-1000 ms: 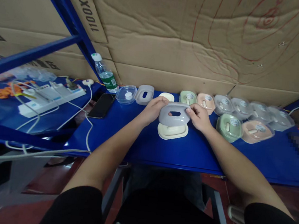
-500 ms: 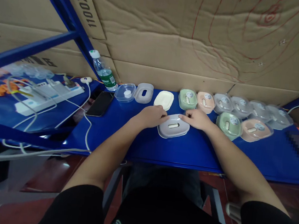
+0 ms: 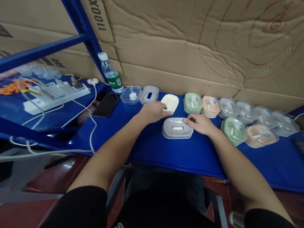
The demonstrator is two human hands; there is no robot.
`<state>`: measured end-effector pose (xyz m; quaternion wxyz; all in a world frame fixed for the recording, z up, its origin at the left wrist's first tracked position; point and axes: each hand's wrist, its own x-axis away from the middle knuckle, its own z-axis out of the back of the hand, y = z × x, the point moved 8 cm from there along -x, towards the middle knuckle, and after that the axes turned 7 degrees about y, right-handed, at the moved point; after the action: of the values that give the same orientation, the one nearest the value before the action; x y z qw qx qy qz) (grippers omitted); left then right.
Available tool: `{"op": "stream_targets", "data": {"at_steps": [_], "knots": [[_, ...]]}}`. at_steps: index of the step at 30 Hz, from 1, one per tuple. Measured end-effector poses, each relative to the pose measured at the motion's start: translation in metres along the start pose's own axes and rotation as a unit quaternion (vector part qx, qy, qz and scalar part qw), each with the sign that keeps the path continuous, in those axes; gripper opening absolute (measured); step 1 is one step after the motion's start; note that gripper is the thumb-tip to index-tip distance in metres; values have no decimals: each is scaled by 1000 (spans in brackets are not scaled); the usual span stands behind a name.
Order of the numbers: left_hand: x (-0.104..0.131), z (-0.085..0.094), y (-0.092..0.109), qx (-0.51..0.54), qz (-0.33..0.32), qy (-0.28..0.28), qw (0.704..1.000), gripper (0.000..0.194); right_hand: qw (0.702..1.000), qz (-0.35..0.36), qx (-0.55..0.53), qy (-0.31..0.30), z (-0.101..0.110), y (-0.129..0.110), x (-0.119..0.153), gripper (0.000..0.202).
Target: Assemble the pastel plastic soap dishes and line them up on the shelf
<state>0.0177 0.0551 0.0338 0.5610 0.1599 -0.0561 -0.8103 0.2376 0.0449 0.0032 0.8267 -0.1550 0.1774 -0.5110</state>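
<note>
A grey oval-cornered box (image 3: 177,132) with a pale strip in its lid's slot sits on the blue table in front of me. My right hand (image 3: 201,124) is at its far right corner, thumb on the rim and fingers curled. A cream rounded-square lid-like piece (image 3: 170,101) lies just behind the box. My left hand (image 3: 154,113) has its thumb and fingers closed at the near edge of that piece, partly covering it. Farther left are a grey lid with an oval slot (image 3: 153,97) and a clear tub (image 3: 126,96) with a small white disc inside.
Several clear-covered boxes in green (image 3: 192,105), pink (image 3: 209,108) and grey (image 3: 227,109) stand at the back right. A water bottle (image 3: 112,77), a phone (image 3: 105,105) and a power strip (image 3: 56,98) with cables are leftward. Cardboard (image 3: 161,46) walls the back.
My left hand has left the grey box and moved back to the cream piece. My right hand stays at the box's corner. The view has shifted slightly.
</note>
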Motion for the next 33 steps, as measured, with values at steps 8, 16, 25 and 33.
{"op": "stream_targets", "data": {"at_steps": [8, 16, 25, 33], "knots": [[13, 64, -116, -90, 253, 105, 958, 49, 1000, 4, 2, -2, 0, -1, 0, 47], [14, 54, -141, -69, 309, 74, 946, 7, 1000, 1, 9, -3, 0, -1, 0, 44], [27, 96, -114, 21, 252, 307, 917, 17, 1000, 12, 2, -1, 0, -2, 0, 44], [14, 69, -33, 293, 62, 313, 901, 44, 993, 15, -62, 97, 12, -7, 1, 52]]}}
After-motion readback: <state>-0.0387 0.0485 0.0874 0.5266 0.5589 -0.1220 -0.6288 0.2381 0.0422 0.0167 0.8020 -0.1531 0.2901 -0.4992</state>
